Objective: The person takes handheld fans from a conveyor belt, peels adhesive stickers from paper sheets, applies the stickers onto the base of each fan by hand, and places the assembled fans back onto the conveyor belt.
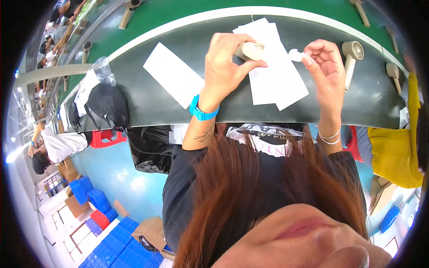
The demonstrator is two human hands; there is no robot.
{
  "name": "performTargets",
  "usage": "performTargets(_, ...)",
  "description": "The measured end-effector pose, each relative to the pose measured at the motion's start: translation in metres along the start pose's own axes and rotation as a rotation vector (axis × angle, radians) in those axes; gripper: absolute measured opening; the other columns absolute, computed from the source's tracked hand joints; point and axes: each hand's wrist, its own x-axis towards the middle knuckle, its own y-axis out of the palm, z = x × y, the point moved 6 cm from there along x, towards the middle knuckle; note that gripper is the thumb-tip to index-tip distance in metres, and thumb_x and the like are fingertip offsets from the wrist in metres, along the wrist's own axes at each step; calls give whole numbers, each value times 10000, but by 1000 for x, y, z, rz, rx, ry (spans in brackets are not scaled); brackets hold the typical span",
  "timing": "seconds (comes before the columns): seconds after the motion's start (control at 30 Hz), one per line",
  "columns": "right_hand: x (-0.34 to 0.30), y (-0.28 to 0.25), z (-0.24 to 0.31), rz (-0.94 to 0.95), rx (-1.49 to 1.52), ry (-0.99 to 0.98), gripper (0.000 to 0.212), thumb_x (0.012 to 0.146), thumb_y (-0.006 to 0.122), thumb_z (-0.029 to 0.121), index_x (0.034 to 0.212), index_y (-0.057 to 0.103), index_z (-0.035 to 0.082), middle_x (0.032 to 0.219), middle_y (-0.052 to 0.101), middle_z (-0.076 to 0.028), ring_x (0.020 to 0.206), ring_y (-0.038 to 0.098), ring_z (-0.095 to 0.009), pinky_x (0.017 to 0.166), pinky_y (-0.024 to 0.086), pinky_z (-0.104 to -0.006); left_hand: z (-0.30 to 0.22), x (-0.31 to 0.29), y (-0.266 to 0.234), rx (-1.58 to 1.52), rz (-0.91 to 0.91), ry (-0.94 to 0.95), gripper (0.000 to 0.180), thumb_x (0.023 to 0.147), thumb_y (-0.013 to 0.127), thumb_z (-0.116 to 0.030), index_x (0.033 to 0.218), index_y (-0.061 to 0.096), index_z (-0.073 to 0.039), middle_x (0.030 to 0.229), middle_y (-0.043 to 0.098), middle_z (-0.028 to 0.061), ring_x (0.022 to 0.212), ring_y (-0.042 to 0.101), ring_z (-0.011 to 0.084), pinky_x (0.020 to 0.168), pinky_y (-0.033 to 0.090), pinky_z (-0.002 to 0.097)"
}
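Observation:
My left hand, below which a blue watch sits on the wrist, is closed around a cream rounded part. It matches the colour of the handheld fans nearby; much of it is hidden by my fingers. Between the thumb and fingertips of my right hand is a small white curved piece, too small to name surely. Two overlapping white sheets lie on the dark bench between and under my hands. Another white sheet lies to the left, its corner by my left wrist.
A cream handheld fan lies right of my right hand, and a second fan farther right. Beyond the bench's pale rail runs a green belt carrying more fans. A black bag rests at the left end. A person in yellow is at right.

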Motion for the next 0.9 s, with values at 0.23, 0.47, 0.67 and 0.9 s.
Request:
performTargets(0.23,-4,14,6,49,-30,-46,273,837,593,-66,1074,476,3,919,557,-55,880,546,-112,809,441,-226,22,-27,-5,-457,-255,-459,453,617,826,-63,1006,600,-11,831,606,55,590,576,92,500,465,208)
performTargets(0.47,-11,34,5,116,16,25,285,848,564,-82,1091,438,-2,917,553,-90,1025,573,-213,864,456,-277,-9,-22,-4,-567,-111,-391,371,739,661,70,1099,609,-2,1049,575,121,740,657,157,613,546,225)
performTargets(0.67,-13,41,3,115,50,41,267,847,561,-93,1063,435,0,913,555,-91,1042,578,-226,879,469,-290,-13,-29,10,-710,-26,-378,404,758,604,116,1143,594,-10,1124,539,144,835,667,200,681,569,260)
performTargets(0.9,-12,41,2,110,43,124,255,843,566,-95,1043,437,-2,899,564,-89,1045,583,-230,875,478,-287,-11,-35,16,-997,-1,-467,397,768,634,107,1153,576,27,1160,520,133,915,643,221,792,564,286)
